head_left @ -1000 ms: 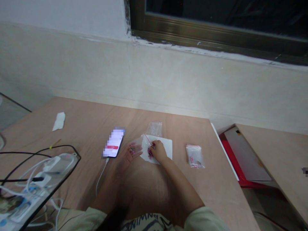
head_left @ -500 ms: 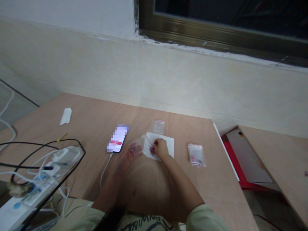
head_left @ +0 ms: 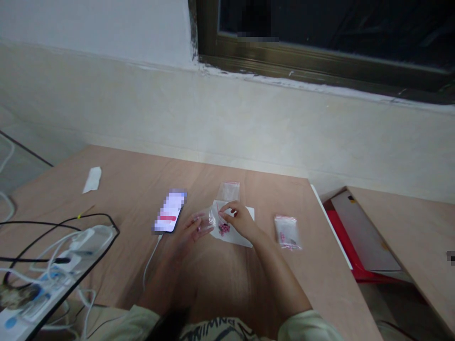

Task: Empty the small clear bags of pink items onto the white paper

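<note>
My left hand [head_left: 190, 231] holds a clear zip bag [head_left: 209, 220], its fingers seen through the plastic. The bag's mouth, edged with a red strip, points right, over a white sheet of paper [head_left: 236, 240]. My right hand [head_left: 240, 220] is above the sheet, thumb and forefinger pinched at the bag's mouth. Whatever is between those fingertips is too small to make out. Just below them a cluster of small pink beads [head_left: 224, 229] lies on the paper, with a few darker ones among them.
Behind the paper lies another clear zip bag [head_left: 230, 190]. A filled zip bag [head_left: 291, 232] is to the right. A charging phone [head_left: 171, 213] rests left of my hands. Cables tangle over a power strip [head_left: 67, 272] at far left. A white paper scrap [head_left: 93, 180] lies near the wall.
My right hand has lifted off the beads and moved to the bag's mouth, uncovering the pile. The left hand still holds the bag. The view has shifted slightly.
</note>
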